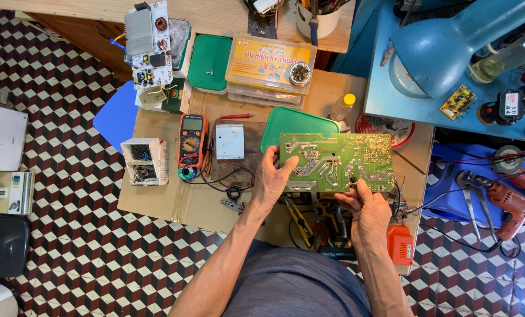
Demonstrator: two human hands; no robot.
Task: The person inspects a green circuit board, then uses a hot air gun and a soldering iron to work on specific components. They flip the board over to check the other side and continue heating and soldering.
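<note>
I hold a green circuit board (339, 159), solder side up, over a cardboard-covered work surface (174, 202). My left hand (271, 182) grips the board's left edge, thumb on top. My right hand (365, 208) holds the lower right edge, with the thumb pressed on the board near a dark spot. A cordless drill with an orange battery (398, 243) and yellow-handled pliers (299, 222) lie just below the board, between my forearms.
An orange multimeter (192, 141), a small metal plate (229, 141) and an open white box with wiring (144, 161) sit to the left. Green lids (211, 61), a yellow-lidded parts box (271, 61) and another circuit board (148, 44) lie behind. A blue lamp (444, 50) stands right.
</note>
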